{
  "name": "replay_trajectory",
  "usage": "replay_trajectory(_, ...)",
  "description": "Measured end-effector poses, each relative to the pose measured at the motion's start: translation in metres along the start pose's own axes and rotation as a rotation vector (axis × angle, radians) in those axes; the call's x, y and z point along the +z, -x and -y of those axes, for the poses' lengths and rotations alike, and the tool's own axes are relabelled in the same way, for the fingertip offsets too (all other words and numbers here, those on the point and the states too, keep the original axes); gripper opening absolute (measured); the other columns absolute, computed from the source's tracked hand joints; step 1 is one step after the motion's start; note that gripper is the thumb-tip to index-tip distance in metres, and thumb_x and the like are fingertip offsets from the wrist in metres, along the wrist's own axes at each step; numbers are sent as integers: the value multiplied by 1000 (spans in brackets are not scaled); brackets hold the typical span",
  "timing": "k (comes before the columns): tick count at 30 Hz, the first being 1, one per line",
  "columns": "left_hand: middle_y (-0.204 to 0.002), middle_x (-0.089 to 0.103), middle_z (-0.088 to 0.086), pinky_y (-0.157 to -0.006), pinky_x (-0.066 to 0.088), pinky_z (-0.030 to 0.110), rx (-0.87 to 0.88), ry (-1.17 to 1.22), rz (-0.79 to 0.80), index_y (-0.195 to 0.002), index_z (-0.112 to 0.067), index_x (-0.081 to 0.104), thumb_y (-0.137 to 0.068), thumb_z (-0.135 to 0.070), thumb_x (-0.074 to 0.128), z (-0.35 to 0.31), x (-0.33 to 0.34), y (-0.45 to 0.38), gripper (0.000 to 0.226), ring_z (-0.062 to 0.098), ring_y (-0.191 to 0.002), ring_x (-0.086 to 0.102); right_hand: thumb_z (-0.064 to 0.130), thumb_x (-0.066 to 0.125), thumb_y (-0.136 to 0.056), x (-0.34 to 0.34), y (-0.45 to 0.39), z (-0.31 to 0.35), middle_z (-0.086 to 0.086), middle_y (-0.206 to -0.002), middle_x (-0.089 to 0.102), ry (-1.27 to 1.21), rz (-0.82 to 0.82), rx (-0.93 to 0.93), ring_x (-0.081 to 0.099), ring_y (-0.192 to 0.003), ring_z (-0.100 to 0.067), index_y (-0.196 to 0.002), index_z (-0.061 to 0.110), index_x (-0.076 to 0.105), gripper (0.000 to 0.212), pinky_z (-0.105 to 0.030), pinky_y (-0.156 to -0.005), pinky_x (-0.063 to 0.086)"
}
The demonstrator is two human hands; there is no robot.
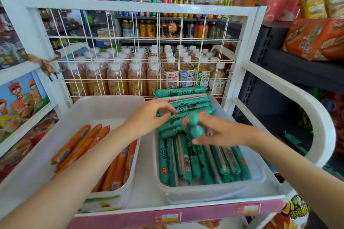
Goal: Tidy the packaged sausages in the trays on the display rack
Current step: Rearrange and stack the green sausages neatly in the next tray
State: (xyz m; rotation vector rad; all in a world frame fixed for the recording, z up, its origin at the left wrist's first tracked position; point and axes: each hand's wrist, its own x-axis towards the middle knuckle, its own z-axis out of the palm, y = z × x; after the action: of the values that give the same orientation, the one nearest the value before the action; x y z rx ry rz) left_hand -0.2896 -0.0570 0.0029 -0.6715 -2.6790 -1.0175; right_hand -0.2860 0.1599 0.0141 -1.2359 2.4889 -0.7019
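Gripping a blurred green sausage point(194, 126) with right hand point(217, 132), fingers curled, above the right tray point(214, 194). Reaching left hand point(149, 115), fingers loosely bent, onto the green sausages point(197, 161) filling that tray. Lying left of that tray: orange sausages point(80, 145) in the left tray point(37, 154).

Glossy plastic wrap on the green sausages point(195, 156), light catching their smooth skins. Same slick film on the orange sausages point(78, 145). Both trays point(104, 106) look like smooth, milky, half-clear plastic. The rack frame point(141, 6) shows white painted metal with a soft sheen, its wire grid point(141, 57) thin coated metal. Behind it, clear shiny plastic bottles point(115, 78) with paper-like labels.
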Motion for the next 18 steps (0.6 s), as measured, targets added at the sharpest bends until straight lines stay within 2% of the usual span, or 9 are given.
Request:
replay_trajectory(2,-96,59,-19,-86,44,19,-17,109,-19,-96,-30,62,-87,-10,59,-4,-1,-2,22,-5,-91,56,25,56,-90,-10,-6,0,20,-102,50,-122,-88,72,51,-86,11,-127,19,41,40,-11,-73,43)
replay_trajectory(4,-102,60,-20,-88,44,19,-41,239,-3,-103,-32,58,-87,-14,59,-11,-3,-4,24,-2,-98,56,30,55,-90,-13,-12,-2,11,-96,56,-174,-171,137,56,-72,8,-121,15,49,35,-14,-65,47)
replay_trajectory(6,-111,59,-16,-93,44,24,-84,411,42,-109,-33,55,-85,-20,63,-17,-2,-4,29,3,-105,57,31,59,-87,-9,-18,-1,-1,-84,61,-233,-240,197,57,-57,1,-103,11,57,26,-16,-54,46)
replay_trajectory(8,-117,59,-12,-98,45,33,-147,530,62,-112,-32,54,-80,-27,69,-19,2,-3,36,8,-108,58,32,64,-84,0,-22,2,-7,-71,64,-243,-296,244,57,-49,-5,-88,6,58,27,-17,-49,46)
replay_trajectory(11,-116,62,-9,-98,45,39,-220,544,31,-105,-36,57,-75,-34,70,-18,11,-2,33,11,-108,58,37,70,-77,13,-28,7,-3,-60,63,-166,-368,257,57,-43,-8,-89,3,60,37,-24,-49,48)
replay_trajectory(14,-113,64,-5,-93,49,33,-236,583,-19,-97,-33,62,-79,-27,68,-18,17,-2,20,12,-104,60,39,72,-75,15,-28,13,5,-56,56,-90,-410,202,58,-48,-14,-88,14,60,31,-27,-45,47)
replay_trajectory(16,-111,65,-2,-88,50,29,-230,623,-35,-96,-30,64,-80,-22,67,-18,17,-3,18,12,-102,61,38,71,-75,12,-27,17,8,-54,54,-68,-404,192,59,-49,-16,-83,20,58,24,-26,-44,47)
replay_trajectory(18,-106,68,-1,-88,50,33,-228,694,-44,-96,-27,66,-78,-23,68,-18,15,-3,18,16,-100,63,34,70,-78,7,-24,15,6,-51,58,-146,-358,188,59,-44,-13,-76,21,55,20,-26,-43,48)
